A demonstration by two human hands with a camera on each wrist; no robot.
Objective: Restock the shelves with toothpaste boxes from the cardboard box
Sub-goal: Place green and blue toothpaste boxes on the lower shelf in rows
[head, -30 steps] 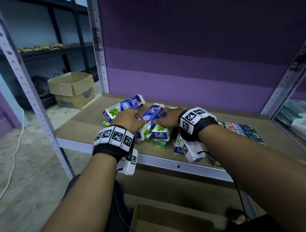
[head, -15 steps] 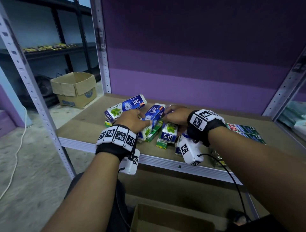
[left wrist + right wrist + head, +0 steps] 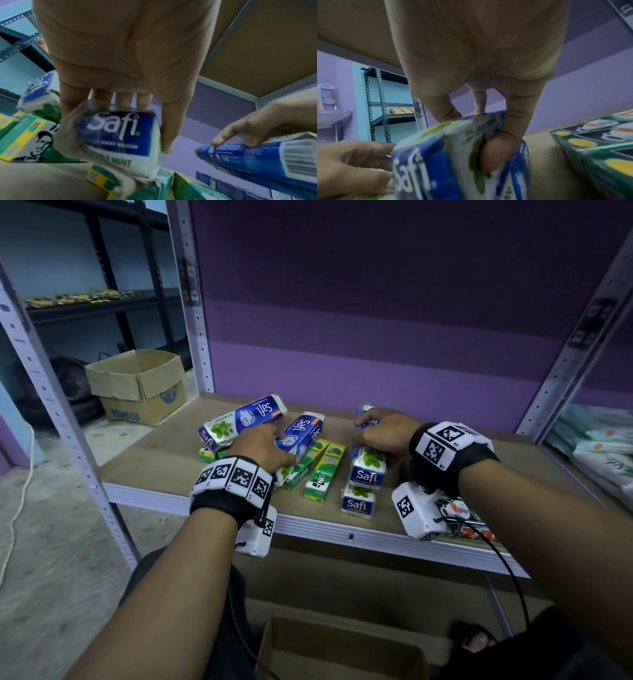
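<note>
Several blue-and-white Safi toothpaste boxes and green Darlie boxes (image 3: 324, 471) lie on the brown shelf board (image 3: 161, 460). My left hand (image 3: 265, 445) grips one Safi box (image 3: 301, 433) (image 3: 118, 136) with fingers on top and thumb at its side. My right hand (image 3: 383, 433) grips another Safi box (image 3: 367, 465) (image 3: 440, 159) from above, thumb pressed on its side; it sits on top of a second Safi box (image 3: 358, 503). One more Safi box (image 3: 239, 422) lies at the back left.
An open cardboard box (image 3: 337, 652) sits on the floor below the shelf edge. Another open carton (image 3: 137, 386) stands on the floor at left. Green flat packets (image 3: 462, 518) (image 3: 599, 148) lie on the shelf at right. Metal uprights (image 3: 191, 302) frame the bay.
My right hand has slid its Safi box to the right, away from the pile, uncovering the green boxes between the hands. The left hand stays on its box.
</note>
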